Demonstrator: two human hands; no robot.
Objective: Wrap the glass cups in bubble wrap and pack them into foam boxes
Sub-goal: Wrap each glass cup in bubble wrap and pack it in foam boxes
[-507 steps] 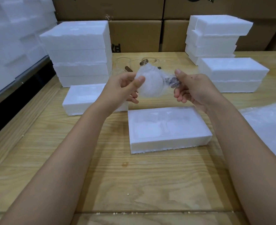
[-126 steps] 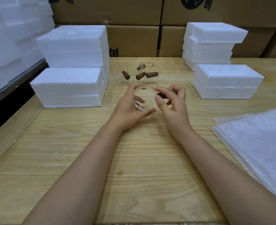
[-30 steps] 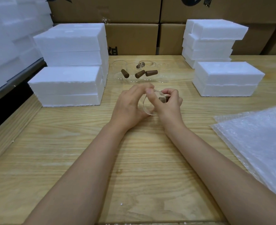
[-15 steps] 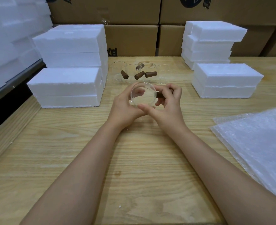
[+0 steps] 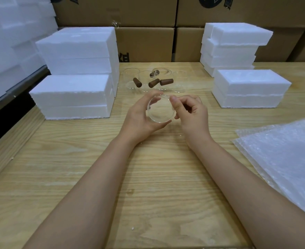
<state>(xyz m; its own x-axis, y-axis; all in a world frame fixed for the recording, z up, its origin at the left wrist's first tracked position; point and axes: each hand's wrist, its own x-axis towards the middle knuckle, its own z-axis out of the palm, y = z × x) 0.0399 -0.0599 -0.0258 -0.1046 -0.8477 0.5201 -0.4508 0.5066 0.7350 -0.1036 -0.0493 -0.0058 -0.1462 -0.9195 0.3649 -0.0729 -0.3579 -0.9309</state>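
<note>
Well, from my remote seat the biggest thing in the head view was the wooden table (image 5: 157,186), which ran back to a wall of cardboard cartons (image 5: 144,44); a bank of white foam blocks (image 5: 13,33) filled the far left. On the table the left foam boxes (image 5: 76,51) stood closed in a tall stack with a lower stack just in front of it; the right foam boxes (image 5: 234,44) were set out the same way across the table, a tall pile behind and a lower one in front. Sheets of bubble wrap (image 5: 282,159) lay flat at the right edge, well apart from the hands.

Both bare forearms reached in from the near edge and met over the middle of the table. The left hand (image 5: 139,115) was curled round the glass cup (image 5: 159,110), fingers over its far side and thumb under its near side; the right hand (image 5: 191,114) pinched the cup's right edge, thumb tip on the rim and the other fingers curled in behind it. The cup was held between the two hands, tipped so that a round face looked up at the camera; I could not tell whether that was its mouth or its base.

The other glass cups (image 5: 130,78) sat at the back, between the two groups of foam boxes; their brown handles (image 5: 166,82) pointed various ways.
</note>
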